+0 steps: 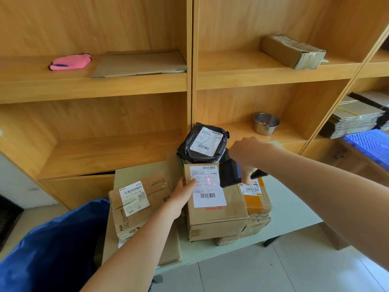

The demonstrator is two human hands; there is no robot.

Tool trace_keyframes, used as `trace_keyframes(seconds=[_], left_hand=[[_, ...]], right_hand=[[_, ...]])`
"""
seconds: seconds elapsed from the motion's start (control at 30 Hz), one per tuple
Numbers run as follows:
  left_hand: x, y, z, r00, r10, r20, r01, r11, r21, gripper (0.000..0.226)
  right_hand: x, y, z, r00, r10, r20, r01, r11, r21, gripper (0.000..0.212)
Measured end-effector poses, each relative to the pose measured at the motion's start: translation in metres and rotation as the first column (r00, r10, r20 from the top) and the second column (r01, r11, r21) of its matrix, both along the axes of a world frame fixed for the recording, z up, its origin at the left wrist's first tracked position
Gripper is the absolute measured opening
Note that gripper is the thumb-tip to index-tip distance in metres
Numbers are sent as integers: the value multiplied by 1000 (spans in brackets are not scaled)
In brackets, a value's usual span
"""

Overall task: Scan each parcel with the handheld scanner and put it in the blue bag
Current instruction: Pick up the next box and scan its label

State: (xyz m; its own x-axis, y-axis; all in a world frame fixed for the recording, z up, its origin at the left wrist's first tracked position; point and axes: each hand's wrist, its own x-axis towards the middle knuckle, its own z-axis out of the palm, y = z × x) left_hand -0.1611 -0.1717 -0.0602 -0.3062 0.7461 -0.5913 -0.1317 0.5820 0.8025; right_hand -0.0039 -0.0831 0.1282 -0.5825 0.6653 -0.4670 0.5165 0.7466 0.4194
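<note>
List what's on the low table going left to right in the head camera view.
blue bag → box with a white label → left hand → box being scanned → scanner in the right hand → orange-topped box

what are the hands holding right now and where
The right hand grips the scanner by its handle; the left hand steadies the cardboard box at its label's left edge.

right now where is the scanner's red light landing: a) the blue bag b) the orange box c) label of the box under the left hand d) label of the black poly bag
c: the red light falls on the white label of the cardboard box steadied by the left hand, with the scanner in the right hand.
</note>
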Motion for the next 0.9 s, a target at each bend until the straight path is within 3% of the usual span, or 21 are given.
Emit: trace_keyframes(seconds=[0.07, 0.2, 0.43, 0.6, 0.7, 0.8, 0.9], left_hand=[[-1, -2, -5, 999, -20, 41, 21, 999, -34, 75], [-2, 1, -15, 995, -45, 85, 57, 988, -140, 127], [4, -4, -11, 994, -8, 106, 25, 987, -160, 100], [5, -7, -14, 990, -24, 136, 46, 986, -161, 111], [5, -7, -16, 985, -45, 168, 75, 981, -177, 127], [4, -6, -21, 981, -10, 192, 44, 984, -175, 124], [7, -10, -13, 985, 63, 160, -48, 994, -97, 90]], right_hand=[[4, 7, 3, 999, -26, -21, 27, 999, 38, 63], [10, 19, 9, 997, -62, -41, 65, 996, 60, 62], [11, 25, 1, 996, -55, -72, 60, 996, 63, 64], [16, 29, -6, 992, -98, -84, 101, 994, 35, 61], [20, 37, -18, 969, -215, -125, 207, 976, -69, 66], [27, 41, -46, 857, -424, -292, 331, 888, -318, 54], [29, 37, -91, 616, -650, -445, 405, 746, -529, 51]])
